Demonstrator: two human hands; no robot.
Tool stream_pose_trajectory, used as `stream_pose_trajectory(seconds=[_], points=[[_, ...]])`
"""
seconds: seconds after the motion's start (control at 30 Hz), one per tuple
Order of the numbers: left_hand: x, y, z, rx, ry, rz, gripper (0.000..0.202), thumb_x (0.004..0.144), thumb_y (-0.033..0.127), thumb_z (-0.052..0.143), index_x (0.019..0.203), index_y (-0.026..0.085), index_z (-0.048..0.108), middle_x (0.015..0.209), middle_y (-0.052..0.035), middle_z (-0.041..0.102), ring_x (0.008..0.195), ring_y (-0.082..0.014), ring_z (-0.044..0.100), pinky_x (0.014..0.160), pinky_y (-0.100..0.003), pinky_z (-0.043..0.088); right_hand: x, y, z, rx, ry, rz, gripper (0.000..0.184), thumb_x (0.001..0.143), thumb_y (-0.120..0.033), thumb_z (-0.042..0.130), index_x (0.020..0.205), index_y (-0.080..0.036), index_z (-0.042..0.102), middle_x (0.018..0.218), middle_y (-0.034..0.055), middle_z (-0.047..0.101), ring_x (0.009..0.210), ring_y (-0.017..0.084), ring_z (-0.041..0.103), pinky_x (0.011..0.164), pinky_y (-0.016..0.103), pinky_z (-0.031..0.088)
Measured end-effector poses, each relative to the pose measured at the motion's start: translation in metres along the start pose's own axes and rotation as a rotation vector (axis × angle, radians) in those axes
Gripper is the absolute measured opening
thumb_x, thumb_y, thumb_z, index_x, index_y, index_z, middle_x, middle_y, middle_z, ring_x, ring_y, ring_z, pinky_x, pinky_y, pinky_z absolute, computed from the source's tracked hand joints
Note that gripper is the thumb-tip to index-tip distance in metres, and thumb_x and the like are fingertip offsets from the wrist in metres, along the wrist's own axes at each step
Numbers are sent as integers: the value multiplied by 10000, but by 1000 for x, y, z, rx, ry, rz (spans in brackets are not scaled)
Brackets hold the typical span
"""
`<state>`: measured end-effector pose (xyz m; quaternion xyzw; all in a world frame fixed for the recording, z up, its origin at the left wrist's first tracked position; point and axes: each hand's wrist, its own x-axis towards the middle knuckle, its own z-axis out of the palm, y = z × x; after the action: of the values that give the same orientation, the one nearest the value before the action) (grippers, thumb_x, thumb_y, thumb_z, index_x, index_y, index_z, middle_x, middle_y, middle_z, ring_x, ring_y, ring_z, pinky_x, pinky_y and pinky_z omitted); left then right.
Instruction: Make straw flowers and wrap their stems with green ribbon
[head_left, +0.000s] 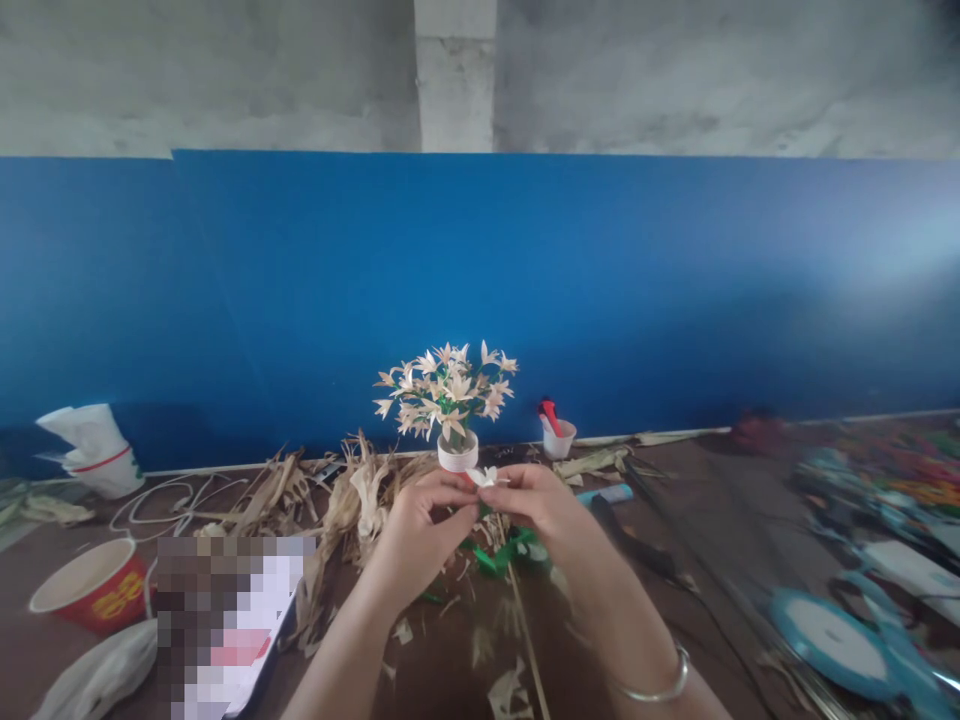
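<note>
Between my fingertips is a small white flower (pixel 489 478), its petals spread. My left hand (pixel 429 525) pinches it from the left with thumb and forefinger. From the other side, my right hand (pixel 544 508), with a bangle on the wrist, grips it too. Just behind stands a bunch of pale handmade flowers (pixel 450 390) on green stems in a white cup (pixel 458 455). Beneath my hands lie a green strip (pixel 501 553) and small husk scraps. The flower's stem is hidden by my fingers.
Dried corn husks (pixel 360 490) and a white cable (pixel 176 505) lie left, near a red paper bowl (pixel 94 588) and a blurred-out screen (pixel 259 625). At right are a dark tool (pixel 634 540) with a cord and a blue ribbon roll (pixel 836 640). A white cup (pixel 558 440) stands behind.
</note>
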<state>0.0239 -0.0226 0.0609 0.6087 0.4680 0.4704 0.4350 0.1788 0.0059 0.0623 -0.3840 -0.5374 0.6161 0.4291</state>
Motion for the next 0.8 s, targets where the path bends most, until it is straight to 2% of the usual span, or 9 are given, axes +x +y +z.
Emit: stream_pose_trajectory(seconds=[0.07,0.13,0.2,0.43,0.57,0.7,0.8], points=[[-1,1,-1,-26,5,-35,132,695,260,632,673,160,717,693,-30,635,329,-43,396,318,-193,285,0,-1,2,-13,16,2,191,587,-295,751,604,-133,649,529,-27,541,518,82,434,554,247,313],[-1,2,0,-67,28,-82,97,676,242,648,641,160,688,461,36,524,299,-45,350,314,-181,248,-1,-2,6,-6,30,-11,178,578,-288,745,611,-135,660,528,-25,546,518,85,437,553,248,319],[0,2,1,-94,35,-121,92,660,243,665,623,158,663,372,72,440,296,-45,324,315,-171,220,-2,-3,8,17,25,-8,173,569,-279,737,633,-130,675,567,-8,579,545,94,462,564,247,330],[1,4,-2,-123,-24,-168,129,646,284,699,653,161,662,390,76,451,334,-44,337,325,-172,208,-1,0,6,107,13,29,179,529,-277,767,576,-142,658,517,-27,540,501,80,420,505,232,292],[2,-1,-5,-252,-70,-196,189,612,312,728,607,161,615,401,80,451,330,-31,317,328,-171,184,4,7,2,195,-70,67,220,521,-296,796,592,-133,667,487,-48,505,462,54,355,476,218,255],[3,-8,-7,-435,-161,-210,213,589,299,749,612,159,590,412,82,444,321,-14,292,339,-171,138,4,12,1,254,-193,97,245,562,-333,794,615,-124,676,555,-15,565,516,77,444,537,231,327],[2,-10,-7,-532,-208,-226,210,579,268,752,624,159,578,437,80,453,326,-5,276,349,-174,111,1,11,4,288,-223,100,250,565,-343,799,624,-133,677,575,-10,583,535,88,479,553,236,344]])
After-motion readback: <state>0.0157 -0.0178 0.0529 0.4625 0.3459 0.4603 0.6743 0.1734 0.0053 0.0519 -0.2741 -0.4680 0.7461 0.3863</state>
